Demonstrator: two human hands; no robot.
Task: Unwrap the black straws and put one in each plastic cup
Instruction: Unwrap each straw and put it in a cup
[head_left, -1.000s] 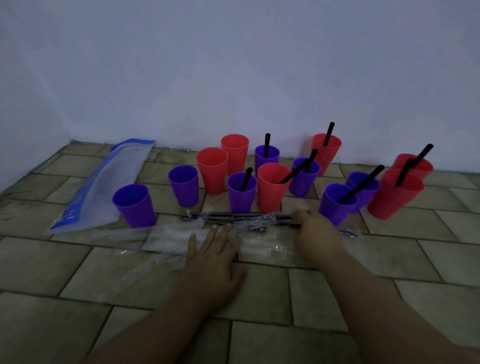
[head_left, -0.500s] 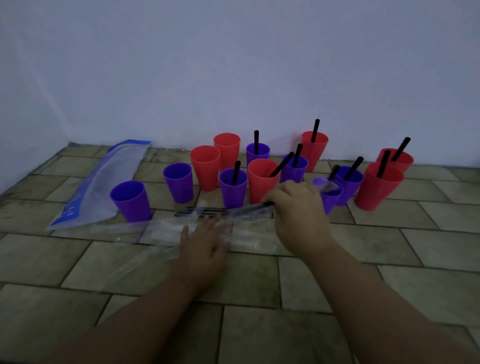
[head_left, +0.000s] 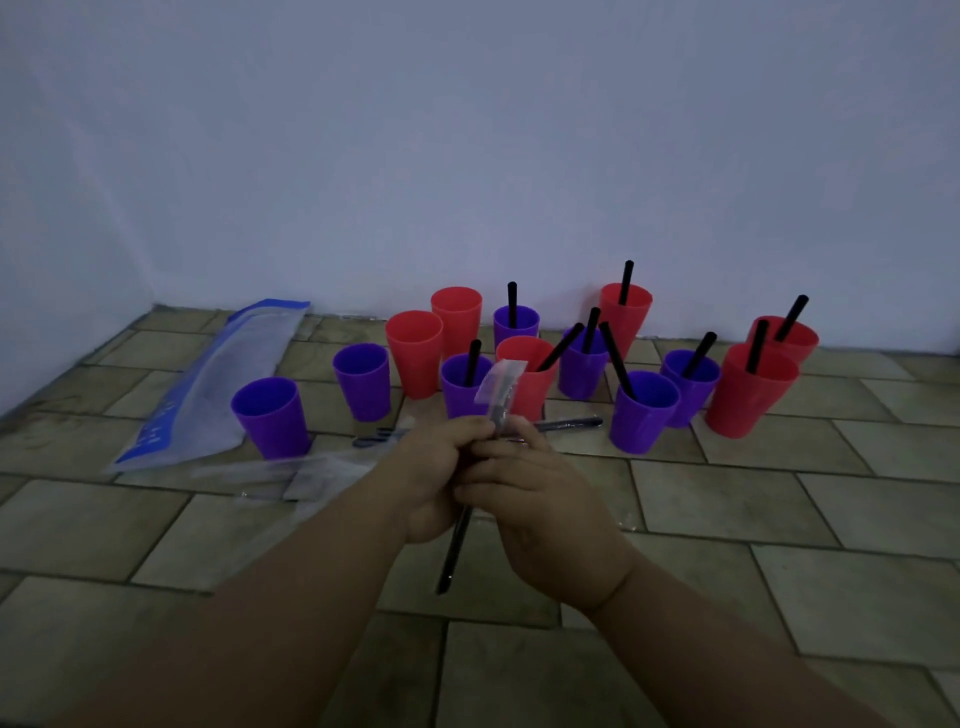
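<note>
Wrapped straw (head_left: 454, 545) gripped by left hand (head_left: 432, 479) and right hand (head_left: 545, 514), fingers curled; cups (head_left: 271, 418) crowd beyond, spare straws (head_left: 567, 423), clear wrappers (head_left: 311, 467), blue bag (head_left: 223, 384) leftward.

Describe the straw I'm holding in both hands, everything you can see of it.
The straw is thin, black and straight, seemingly plastic, with a clear wrapper whose loose flat end sticks up above the fingers. It hangs steeply tilted in the air above the tiled floor, its lower tip pointing back toward the person. The left hand and right hand both pinch it near its upper end; nothing else touches it.
</note>
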